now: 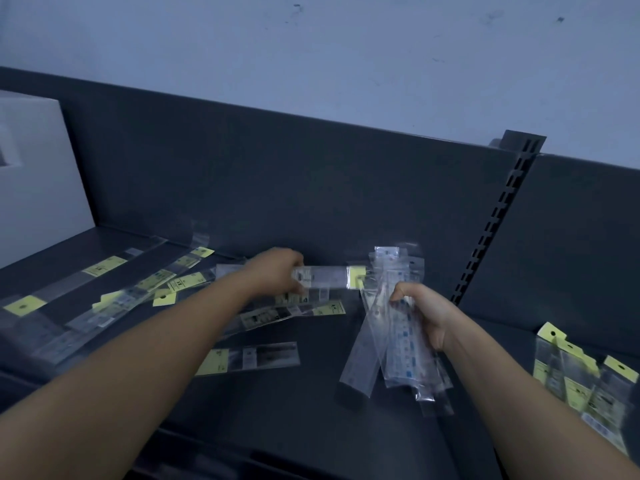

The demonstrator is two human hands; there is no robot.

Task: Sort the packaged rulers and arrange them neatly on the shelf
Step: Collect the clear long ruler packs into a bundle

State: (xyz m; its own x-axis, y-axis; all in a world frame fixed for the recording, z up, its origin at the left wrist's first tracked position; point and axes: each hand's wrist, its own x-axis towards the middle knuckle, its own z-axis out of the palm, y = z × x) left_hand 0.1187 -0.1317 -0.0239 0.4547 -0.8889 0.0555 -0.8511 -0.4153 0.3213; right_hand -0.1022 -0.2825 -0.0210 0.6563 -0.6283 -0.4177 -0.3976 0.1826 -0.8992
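Packaged rulers in clear sleeves lie scattered over the dark shelf [284, 403]. My left hand [277, 271] grips one yellow-tagged ruler [329, 277] by its end and holds it level above the pile, its yellow tag pointing right. My right hand [422, 313] holds a fanned bundle of clear-tagged rulers [398, 341], with their lower ends near the shelf. Several yellow-tagged rulers [114, 296] lie spread at the left, and loose ones [249, 358] lie under my left forearm. A stack of yellow-tagged rulers [585, 379] sits at the far right.
The shelf's dark back panel [311, 188] rises behind the rulers. A slotted upright [498, 216] divides the panel right of my right hand. A white box [38, 168] stands at the shelf's left end. A pale wall is above.
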